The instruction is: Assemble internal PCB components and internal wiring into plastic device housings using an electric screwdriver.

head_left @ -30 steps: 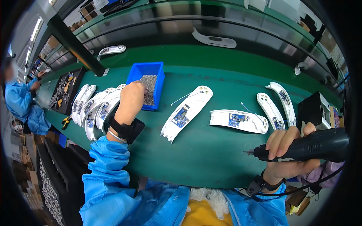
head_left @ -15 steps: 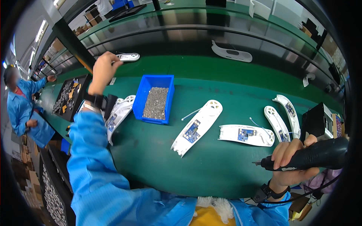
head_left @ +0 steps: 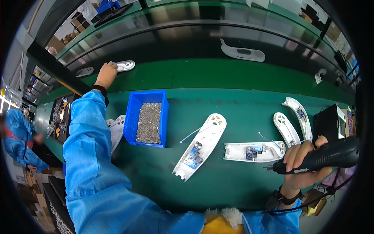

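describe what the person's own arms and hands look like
Both sleeves are blue fabric, the left one loose and creased. The left hand is gloveless, with a black band at the wrist; the right hand is gloveless too, with a black wristband.

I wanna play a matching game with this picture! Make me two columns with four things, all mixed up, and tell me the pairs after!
Things:
1. left hand
2. bin
3. right hand
4. table

Matches:
A. green
B. gripping a black driver
C. at one end of a white part
D. blue, with small grey bits inside

Pairs: 1-C, 2-D, 3-B, 4-A
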Available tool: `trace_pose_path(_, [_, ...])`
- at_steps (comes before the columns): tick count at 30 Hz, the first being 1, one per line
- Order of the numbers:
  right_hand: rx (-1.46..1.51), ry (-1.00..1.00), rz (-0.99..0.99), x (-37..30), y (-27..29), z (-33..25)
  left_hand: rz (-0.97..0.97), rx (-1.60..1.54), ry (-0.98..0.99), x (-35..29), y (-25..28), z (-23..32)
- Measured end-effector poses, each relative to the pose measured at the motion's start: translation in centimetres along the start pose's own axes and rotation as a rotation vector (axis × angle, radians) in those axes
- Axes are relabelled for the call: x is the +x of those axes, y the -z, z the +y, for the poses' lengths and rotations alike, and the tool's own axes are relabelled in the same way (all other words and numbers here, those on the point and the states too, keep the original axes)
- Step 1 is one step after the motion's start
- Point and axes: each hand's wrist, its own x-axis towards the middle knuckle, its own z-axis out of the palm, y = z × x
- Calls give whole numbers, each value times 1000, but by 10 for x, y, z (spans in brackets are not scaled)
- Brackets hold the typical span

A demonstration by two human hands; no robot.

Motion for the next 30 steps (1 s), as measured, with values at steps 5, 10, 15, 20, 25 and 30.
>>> trace_pose_path(5, [51, -3, 10, -3, 1, -8, 38, -189, 121, -1, -14, 9])
trace_pose_path(10, [71, 45, -21, -8, 10, -31, 286, -344, -79, -12, 117, 25])
trace_pose_path(15, [110, 123, -50, -14, 15, -53, 448, -479, -271, -49, 296, 123])
trace_pose_path(20, [214, 121, -180, -21, 14, -53, 303, -672, -430, -130, 380, 277])
trace_pose_path(25, [203, -2, -315, -32, 15, -43, 360, -744, -347, -139, 371, 348])
trace_pose_path(30, [199, -84, -382, -38, 15, -43, 338, -877, -194, -150, 371, 360])
